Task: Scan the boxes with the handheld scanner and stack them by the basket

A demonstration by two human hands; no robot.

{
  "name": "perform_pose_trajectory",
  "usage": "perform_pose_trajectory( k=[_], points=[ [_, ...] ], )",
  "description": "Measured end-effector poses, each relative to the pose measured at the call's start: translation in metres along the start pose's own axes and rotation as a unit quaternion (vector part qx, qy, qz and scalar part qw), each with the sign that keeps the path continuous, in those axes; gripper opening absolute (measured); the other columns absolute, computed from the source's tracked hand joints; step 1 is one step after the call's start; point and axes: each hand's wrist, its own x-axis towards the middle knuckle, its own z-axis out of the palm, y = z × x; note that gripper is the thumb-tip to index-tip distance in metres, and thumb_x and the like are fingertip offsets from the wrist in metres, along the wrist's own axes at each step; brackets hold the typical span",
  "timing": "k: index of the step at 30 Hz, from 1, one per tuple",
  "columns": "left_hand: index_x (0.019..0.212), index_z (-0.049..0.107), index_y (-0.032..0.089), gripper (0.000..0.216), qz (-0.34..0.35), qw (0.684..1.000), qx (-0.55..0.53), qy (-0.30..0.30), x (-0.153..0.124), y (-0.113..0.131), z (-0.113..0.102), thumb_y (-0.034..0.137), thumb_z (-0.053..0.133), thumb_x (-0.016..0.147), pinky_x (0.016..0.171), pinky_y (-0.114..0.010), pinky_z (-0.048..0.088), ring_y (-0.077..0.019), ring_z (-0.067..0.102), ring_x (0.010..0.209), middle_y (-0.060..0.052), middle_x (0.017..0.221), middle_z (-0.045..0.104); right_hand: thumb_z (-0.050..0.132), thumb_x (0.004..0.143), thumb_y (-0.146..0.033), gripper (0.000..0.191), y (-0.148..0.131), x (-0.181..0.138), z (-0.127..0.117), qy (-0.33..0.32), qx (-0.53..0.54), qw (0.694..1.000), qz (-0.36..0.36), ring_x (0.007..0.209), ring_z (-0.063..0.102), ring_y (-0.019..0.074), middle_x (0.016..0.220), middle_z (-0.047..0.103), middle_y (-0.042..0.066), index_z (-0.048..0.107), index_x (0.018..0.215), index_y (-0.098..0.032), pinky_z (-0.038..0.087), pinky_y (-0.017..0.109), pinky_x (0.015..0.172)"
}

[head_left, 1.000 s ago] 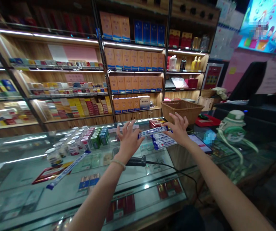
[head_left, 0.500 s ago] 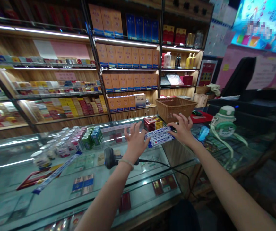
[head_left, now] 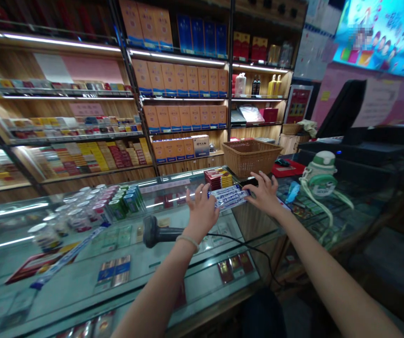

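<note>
A small stack of long blue-and-white cartons (head_left: 229, 197) lies on the glass counter (head_left: 188, 263). My left hand (head_left: 202, 210) rests against the stack's left end with fingers spread. My right hand (head_left: 263, 192) touches its right end, fingers also spread. Neither hand is closed round the cartons. A red carton stack (head_left: 218, 178) sits just behind them.
A black barcode scanner (head_left: 159, 233) with a cable lies near my left wrist. A wicker basket (head_left: 251, 157) stands behind the cartons. Small jars and cans (head_left: 92, 209) fill the counter's left. Another long blue-and-white carton (head_left: 64, 258) lies left. A green-and-white bottle (head_left: 320, 178) stands right. Shelves of boxes line the wall.
Both hands have pushed the cartons together into a tighter stack and come closer to each other. The camera view has shifted a little to the right.
</note>
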Motion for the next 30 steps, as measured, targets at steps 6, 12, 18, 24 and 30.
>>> perform_pose_trajectory(
  k=[6, 12, 18, 24, 30],
  points=[
    [0.097, 0.072, 0.021, 0.016, 0.011, 1.000, 0.007, -0.021, -0.004, 0.004, 0.009, 0.028, 0.069, 0.083, 0.123, -0.070, 0.011, -0.0361, 0.036, 0.147, -0.014, 0.154, 0.051, 0.075, 0.084, -0.040, 0.024, 0.000, -0.010, 0.009, -0.019, 0.004, 1.000, 0.004, 0.150, 0.025, 0.0342, 0.157, 0.043, 0.008, 0.075, 0.107, -0.035, 0.012, 0.066, 0.118],
    [0.097, 0.074, 0.021, 0.018, 0.022, 0.999, 0.005, -0.032, -0.005, 0.005, 0.018, 0.024, 0.067, 0.080, 0.124, -0.071, 0.009, -0.0369, 0.037, 0.147, -0.014, 0.154, 0.052, 0.071, 0.084, -0.039, 0.026, -0.001, -0.015, 0.014, -0.028, 0.005, 1.000, -0.003, 0.149, 0.026, 0.0337, 0.157, 0.043, 0.008, 0.074, 0.110, -0.034, 0.011, 0.065, 0.119],
    [0.100, 0.075, 0.021, 0.022, 0.025, 0.999, 0.010, -0.043, -0.006, 0.006, 0.021, 0.023, 0.066, 0.080, 0.124, -0.072, 0.012, -0.0373, 0.039, 0.146, -0.013, 0.153, 0.053, 0.068, 0.086, -0.035, 0.027, -0.005, -0.022, 0.016, -0.038, 0.008, 0.999, -0.001, 0.149, 0.027, 0.0343, 0.157, 0.043, 0.009, 0.074, 0.112, -0.032, 0.008, 0.066, 0.120],
    [0.100, 0.075, 0.023, 0.023, 0.026, 0.999, 0.015, -0.044, -0.008, 0.007, 0.023, 0.019, 0.062, 0.082, 0.124, -0.072, 0.010, -0.0363, 0.040, 0.145, -0.012, 0.153, 0.054, 0.065, 0.086, -0.034, 0.026, -0.005, -0.025, 0.021, -0.036, -0.003, 0.999, 0.003, 0.148, 0.026, 0.0332, 0.156, 0.044, 0.008, 0.074, 0.110, -0.031, 0.008, 0.066, 0.120],
    [0.101, 0.075, 0.022, 0.023, 0.027, 0.999, 0.014, -0.040, -0.008, 0.007, 0.023, 0.020, 0.061, 0.083, 0.124, -0.072, 0.009, -0.0367, 0.040, 0.145, -0.012, 0.152, 0.054, 0.065, 0.086, -0.034, 0.026, -0.004, -0.026, 0.022, -0.037, 0.000, 0.999, -0.001, 0.149, 0.027, 0.0338, 0.156, 0.044, 0.008, 0.074, 0.111, -0.031, 0.007, 0.066, 0.120]
  ],
)
